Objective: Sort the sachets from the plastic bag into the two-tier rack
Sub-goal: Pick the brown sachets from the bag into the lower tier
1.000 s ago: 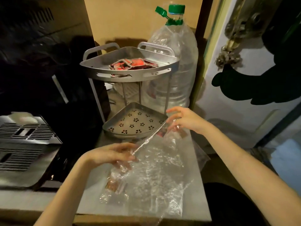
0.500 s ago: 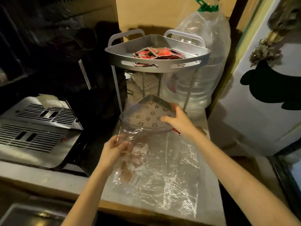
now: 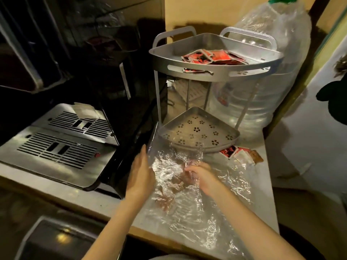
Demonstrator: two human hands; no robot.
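Note:
The clear plastic bag [image 3: 199, 218] lies crumpled on the counter in front of the two-tier rack [image 3: 216, 73]. My left hand [image 3: 139, 175] holds the bag's left edge up. My right hand [image 3: 201, 178] is inside the bag's mouth, with its fingers curled among brown sachets [image 3: 176, 182] seen through the film; whether they grip one is unclear. Red sachets [image 3: 212, 57] are piled on the top tier. The perforated lower tier [image 3: 197, 131] holds nothing. A few red and brown sachets [image 3: 239, 154] lie on the counter by its right corner.
A large clear water bottle [image 3: 270, 76] stands right behind the rack. A black machine with a slotted metal drip tray [image 3: 56, 147] fills the left. The counter's front edge [image 3: 105, 212] runs below my arms, and a pale wall is on the right.
My right hand left the lower tier's right corner, where sachets now lie on the counter, and went into the bag. My left hand stays on the bag's edge. The view shifted right.

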